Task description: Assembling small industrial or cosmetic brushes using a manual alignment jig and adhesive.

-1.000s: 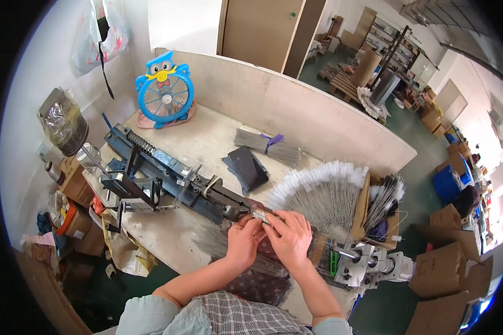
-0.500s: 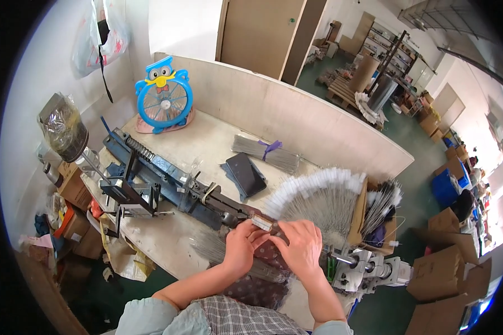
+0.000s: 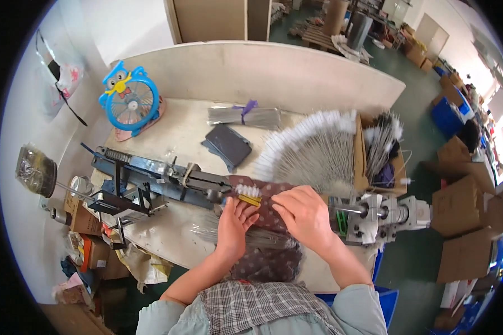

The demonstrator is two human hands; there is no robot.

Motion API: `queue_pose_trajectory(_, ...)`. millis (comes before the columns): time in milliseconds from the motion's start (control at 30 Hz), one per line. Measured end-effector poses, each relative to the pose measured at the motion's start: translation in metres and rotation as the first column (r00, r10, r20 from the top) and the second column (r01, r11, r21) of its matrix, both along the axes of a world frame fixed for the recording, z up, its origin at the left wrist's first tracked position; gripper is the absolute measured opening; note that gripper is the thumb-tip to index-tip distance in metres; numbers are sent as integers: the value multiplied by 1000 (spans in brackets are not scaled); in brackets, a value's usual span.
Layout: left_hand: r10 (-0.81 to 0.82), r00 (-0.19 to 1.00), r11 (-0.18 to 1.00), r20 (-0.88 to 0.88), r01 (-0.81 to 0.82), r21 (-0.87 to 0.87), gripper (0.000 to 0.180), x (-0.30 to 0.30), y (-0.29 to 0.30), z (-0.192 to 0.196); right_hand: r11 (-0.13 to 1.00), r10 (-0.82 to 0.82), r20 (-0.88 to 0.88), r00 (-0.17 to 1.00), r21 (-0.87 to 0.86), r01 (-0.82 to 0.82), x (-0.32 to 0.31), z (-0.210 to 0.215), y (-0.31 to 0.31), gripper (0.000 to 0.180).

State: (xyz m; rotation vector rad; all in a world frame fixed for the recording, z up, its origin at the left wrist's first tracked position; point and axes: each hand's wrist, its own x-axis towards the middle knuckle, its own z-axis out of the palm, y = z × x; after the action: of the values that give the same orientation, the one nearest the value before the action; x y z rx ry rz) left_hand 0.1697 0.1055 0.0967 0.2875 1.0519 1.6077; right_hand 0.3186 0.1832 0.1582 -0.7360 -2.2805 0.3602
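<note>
Cluttered workbench [image 3: 173, 134] beside a walled workshop aisle

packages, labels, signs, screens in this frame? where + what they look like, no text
Brown cardboard boxes: stacked on the floor at right, plain and boxy.
Open cardboard box: right end of the table, holding white-tipped wire rods.
Small boxes: under the table's left edge, brown and orange.
Blue crate: floor, upper right.
Clear plastic bag: hanging on the left wall, pinkish print.
No screens or signs visible.
</note>
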Motion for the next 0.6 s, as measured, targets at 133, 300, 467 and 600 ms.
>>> queue_pose_trajectory(133,-81,986,991,-146,63,-122,45,-3,-19,-8,992,10,6,1000,-128,-10,24,-27,-13,13)
queue_pose_trajectory(300,136,960,975,-244,-173,-137,50,-81,-72,-29,937,-16,298,954,-329,119,49,-76,-37,17)
queue_pose_trajectory(467,799,588,599,123,-764,-240,21,-211,-149,-89,927,95,469,878,-364,94,48,-97,-34,14)
queue_pose_trajectory(600,887,432,432,-166,-901,-35,28,-318,-237,-125,956,96,491,866,-289,58,49,-83,-26,13)
